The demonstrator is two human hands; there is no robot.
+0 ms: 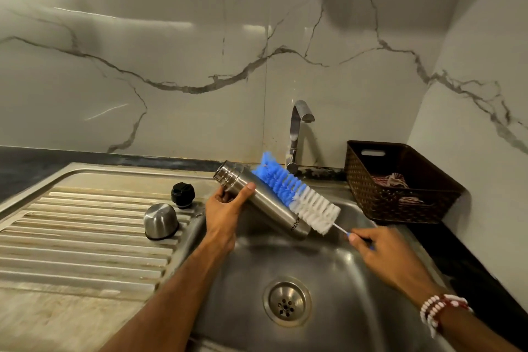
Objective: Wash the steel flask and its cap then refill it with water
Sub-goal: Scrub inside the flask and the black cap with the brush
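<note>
My left hand [225, 208] grips the steel flask [268, 206] near its open threaded neck and holds it tilted over the sink basin [328, 271], mouth up and to the left. My right hand [380, 248] pinches the thin handle of a bottle brush [297, 194] with blue and white bristles. The bristles lie along the flask's outer side. A steel cup cap [160, 220] stands upside down on the ribbed drainboard [85, 237], with a black stopper [183, 193] just behind it.
A chrome tap [297, 134] rises behind the basin; no water is seen running. A dark woven basket [397, 183] holding cloths sits on the counter at the right. The drain [287, 302] lies in the basin's middle. Marble wall behind.
</note>
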